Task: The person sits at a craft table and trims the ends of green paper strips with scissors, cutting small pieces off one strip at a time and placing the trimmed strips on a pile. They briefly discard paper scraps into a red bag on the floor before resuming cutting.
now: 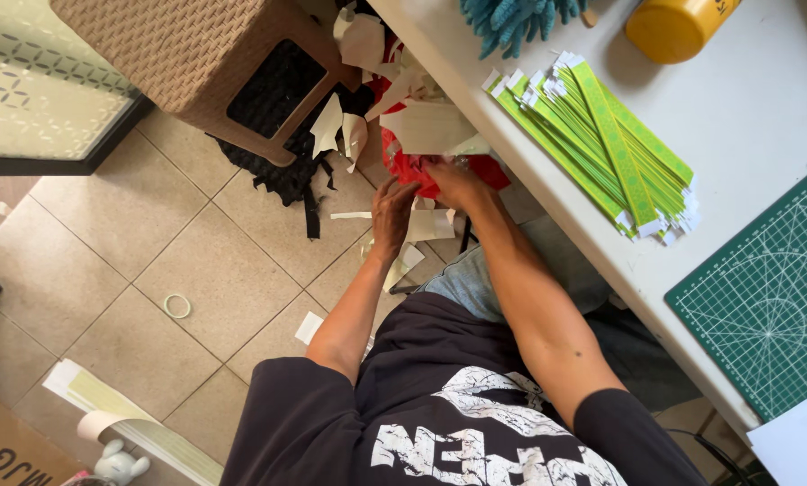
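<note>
Dark printed shirt [439, 423] fills the lower frame; above it both arms reach under the white table [745, 135]. Left hand [392, 216] rests spread on paper scraps [421, 126], right hand [457, 183] pinches the crumpled red bag [412, 166] at upper centre. Bag could tear or spill scraps.

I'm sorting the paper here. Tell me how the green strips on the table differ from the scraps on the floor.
The green strips are bright green, long and even; the scraps are pale, torn and irregular. The green strips lie in a neat fanned stack on the white table; the scraps are heaped loosely on the tiled floor. Both look like paper.
</note>
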The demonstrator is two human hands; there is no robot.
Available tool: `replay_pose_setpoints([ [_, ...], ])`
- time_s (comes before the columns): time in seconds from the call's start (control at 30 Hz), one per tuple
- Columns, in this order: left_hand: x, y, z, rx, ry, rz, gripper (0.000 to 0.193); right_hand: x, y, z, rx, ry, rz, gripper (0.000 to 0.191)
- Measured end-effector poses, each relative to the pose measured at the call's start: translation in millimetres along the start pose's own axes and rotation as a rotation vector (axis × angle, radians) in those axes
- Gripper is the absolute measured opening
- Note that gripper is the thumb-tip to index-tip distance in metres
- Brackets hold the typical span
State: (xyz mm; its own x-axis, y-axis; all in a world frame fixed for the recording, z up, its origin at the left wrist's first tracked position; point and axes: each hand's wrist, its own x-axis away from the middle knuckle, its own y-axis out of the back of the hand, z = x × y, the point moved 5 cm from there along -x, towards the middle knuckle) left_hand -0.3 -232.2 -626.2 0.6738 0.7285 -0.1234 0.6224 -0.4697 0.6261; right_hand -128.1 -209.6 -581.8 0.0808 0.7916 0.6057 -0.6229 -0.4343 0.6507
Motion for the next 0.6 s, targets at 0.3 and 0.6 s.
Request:
replay_pose_setpoints([
  [0.3, -5.0, 4.0, -7.1, 0.108, 0.141, -0.070, 0.019, 11.8, 14.9, -42.1, -0.068, -0.299, -0.348, 0.046],
  [0.6, -1.8, -6.0, -22.6, 0.086, 0.038, -0.001, 0.016, -23.6, -4.3, -61.8, -0.209, -0.277, -0.109, 0.029],
])
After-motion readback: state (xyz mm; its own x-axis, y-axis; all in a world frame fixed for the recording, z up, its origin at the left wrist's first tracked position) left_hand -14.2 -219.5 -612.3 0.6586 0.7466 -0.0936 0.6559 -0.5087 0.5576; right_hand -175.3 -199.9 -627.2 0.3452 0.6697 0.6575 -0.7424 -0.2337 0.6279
